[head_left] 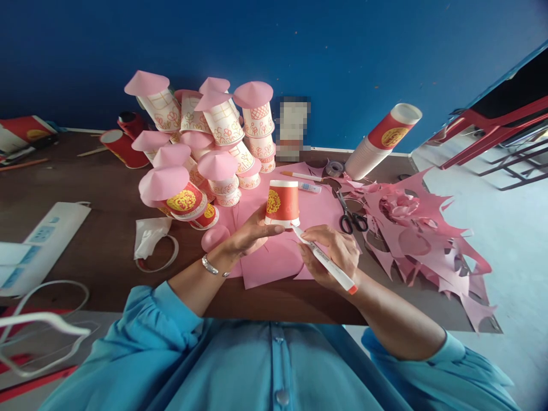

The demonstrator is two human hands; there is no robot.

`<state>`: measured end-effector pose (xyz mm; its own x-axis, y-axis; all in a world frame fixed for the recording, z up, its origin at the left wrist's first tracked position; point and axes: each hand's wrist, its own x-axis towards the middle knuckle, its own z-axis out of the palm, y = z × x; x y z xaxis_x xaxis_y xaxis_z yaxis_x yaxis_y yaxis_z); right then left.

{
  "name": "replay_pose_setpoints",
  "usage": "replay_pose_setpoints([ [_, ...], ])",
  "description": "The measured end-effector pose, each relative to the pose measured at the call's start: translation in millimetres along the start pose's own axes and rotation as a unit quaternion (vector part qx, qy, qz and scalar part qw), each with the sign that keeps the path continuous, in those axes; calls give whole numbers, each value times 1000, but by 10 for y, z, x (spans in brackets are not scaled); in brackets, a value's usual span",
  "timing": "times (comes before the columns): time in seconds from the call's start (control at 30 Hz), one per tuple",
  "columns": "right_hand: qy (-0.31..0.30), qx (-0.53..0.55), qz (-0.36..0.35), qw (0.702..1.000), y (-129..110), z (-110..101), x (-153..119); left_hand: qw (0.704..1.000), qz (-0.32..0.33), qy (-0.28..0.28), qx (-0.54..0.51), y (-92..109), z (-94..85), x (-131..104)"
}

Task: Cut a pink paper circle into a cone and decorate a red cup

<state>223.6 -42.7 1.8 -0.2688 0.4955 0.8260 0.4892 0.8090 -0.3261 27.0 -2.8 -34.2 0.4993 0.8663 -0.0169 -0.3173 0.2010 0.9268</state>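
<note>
My left hand (252, 233) is closed around the lower left side of a red and white paper cup (285, 204) with a yellow emblem. The cup is upside down, its rim towards me. In my right hand (331, 251) is a white marker (327, 264) with a red end; its tip meets the cup near the rim. Below both hands lie sheets of pink paper (268, 271). To the left stand stacked paper cups (222, 125) with red and orange drawings and pink paper cones (252, 94) on top.
Black-handled scissors (353, 221) and a pile of pink paper scraps (411, 228) lie to the right. A tall stack of cups (379, 142) leans near the blue wall. A tape roll (334, 168) sits beside it. At left are a white tape ring (171, 254) and a power strip (47, 242).
</note>
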Motion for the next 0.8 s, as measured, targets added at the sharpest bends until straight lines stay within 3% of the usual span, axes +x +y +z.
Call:
replay_pose_setpoints([
  [0.8, 0, -3, -12, 1000, 21, 30, -2, 1000, 20, 7, 13, 28, 22, -13],
])
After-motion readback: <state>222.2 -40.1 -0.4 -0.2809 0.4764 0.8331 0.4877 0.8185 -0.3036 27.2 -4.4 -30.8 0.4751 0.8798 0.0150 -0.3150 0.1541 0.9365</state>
